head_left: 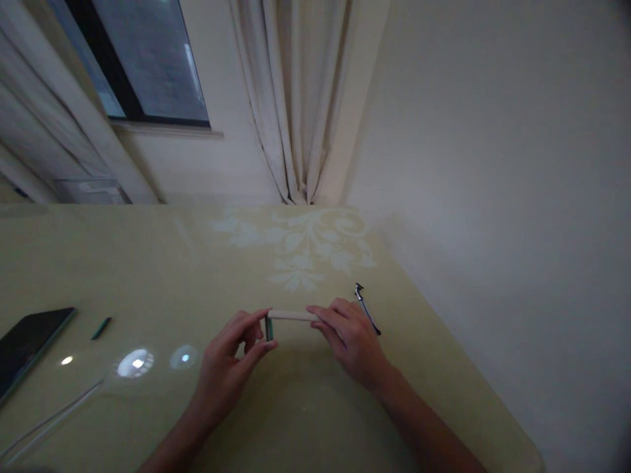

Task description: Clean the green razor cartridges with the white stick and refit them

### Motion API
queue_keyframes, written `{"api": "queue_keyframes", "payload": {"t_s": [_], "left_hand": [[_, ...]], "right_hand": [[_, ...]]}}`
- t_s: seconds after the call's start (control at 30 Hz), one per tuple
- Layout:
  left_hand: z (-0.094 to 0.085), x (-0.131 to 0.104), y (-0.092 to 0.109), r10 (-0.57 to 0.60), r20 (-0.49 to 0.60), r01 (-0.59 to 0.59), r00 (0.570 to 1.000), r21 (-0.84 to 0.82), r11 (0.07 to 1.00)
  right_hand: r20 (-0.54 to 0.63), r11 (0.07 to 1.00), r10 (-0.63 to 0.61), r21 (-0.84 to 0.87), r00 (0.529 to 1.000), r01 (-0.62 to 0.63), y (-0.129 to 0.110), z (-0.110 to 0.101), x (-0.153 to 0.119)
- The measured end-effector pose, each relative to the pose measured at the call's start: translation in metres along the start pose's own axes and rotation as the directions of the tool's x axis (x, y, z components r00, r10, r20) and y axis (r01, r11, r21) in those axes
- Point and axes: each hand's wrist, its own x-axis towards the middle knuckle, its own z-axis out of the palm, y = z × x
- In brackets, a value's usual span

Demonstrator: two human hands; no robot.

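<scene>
My left hand [234, 351] pinches a small dark green piece [269, 328] upright between thumb and forefinger. My right hand [352, 338] grips one end of a pale, flat stick [292, 316], held level above the table. The stick's left end meets the top of the green piece at my left fingertips; whether the two are joined I cannot tell. Just beyond my right hand lies a slim razor-like tool [365, 307] with a dark handle and a small angled head.
A similar small green piece [101, 328] lies on the glossy patterned table [148, 263], near a dark tablet or phone [29, 345]. A thin white cable [56, 415] runs at lower left. The wall [503, 197] borders the table's right side, and curtains [296, 98] hang behind it.
</scene>
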Motion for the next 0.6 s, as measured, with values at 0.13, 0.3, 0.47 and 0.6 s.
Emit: {"api": "queue_keyframes", "payload": {"t_s": [0.13, 0.3, 0.47, 0.6], "left_hand": [[-0.003, 0.002, 0.001, -0.019, -0.006, 0.019, 1.0, 0.051, 0.998], [-0.003, 0.004, -0.003, -0.003, 0.011, 0.002, 1.0, 0.077, 0.997], [0.004, 0.006, -0.014, 0.058, 0.065, -0.068, 0.996, 0.151, 0.986], [0.013, 0.008, -0.02, 0.048, 0.146, -0.077, 0.988, 0.197, 0.977]], "right_hand": [[0.037, 0.995, -0.03, 0.098, 0.999, 0.026, -0.003, 0.003, 0.001], [-0.087, 0.943, 0.152, 0.31, 0.985, -0.119, 0.014, -0.004, 0.009], [-0.176, 0.853, 0.419, 0.411, 0.891, -0.32, 0.045, -0.009, 0.019], [-0.213, 0.852, 0.433, 0.414, 0.876, -0.321, 0.054, -0.01, 0.021]]}}
